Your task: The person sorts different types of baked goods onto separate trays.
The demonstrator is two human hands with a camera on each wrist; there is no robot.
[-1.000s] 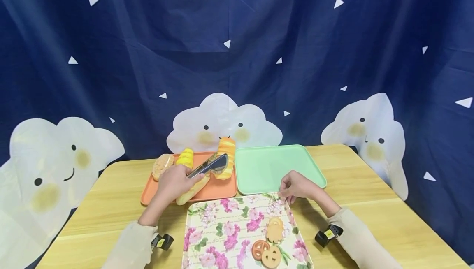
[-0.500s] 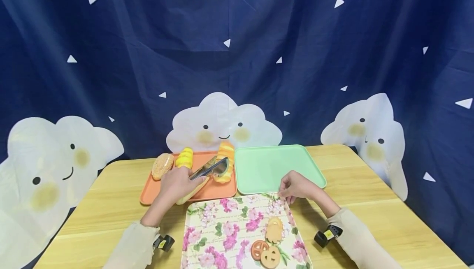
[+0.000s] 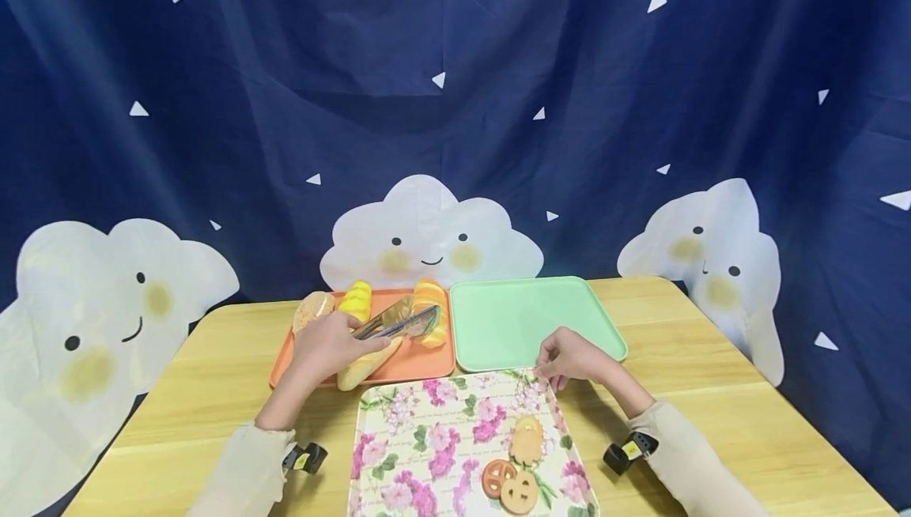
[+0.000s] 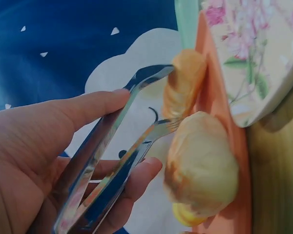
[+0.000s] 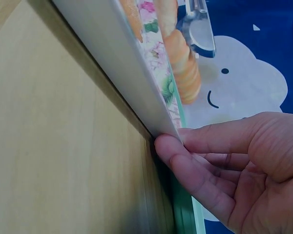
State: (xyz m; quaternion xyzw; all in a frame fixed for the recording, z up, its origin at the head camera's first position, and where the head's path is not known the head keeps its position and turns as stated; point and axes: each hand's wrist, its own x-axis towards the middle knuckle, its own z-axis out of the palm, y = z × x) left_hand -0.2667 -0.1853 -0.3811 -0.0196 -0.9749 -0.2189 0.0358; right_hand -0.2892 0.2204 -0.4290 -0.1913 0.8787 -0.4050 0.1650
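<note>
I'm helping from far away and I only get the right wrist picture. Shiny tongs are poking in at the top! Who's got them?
Observer: The person's left hand holds the tongs; the head view and the left wrist view both show it.
Operator: Ooh, okay! And what's that stripy roll near the tongs sitting on? I can't see what's under it.
Observer: In the head view, it's at the right-hand end of an orange tray.
</note>
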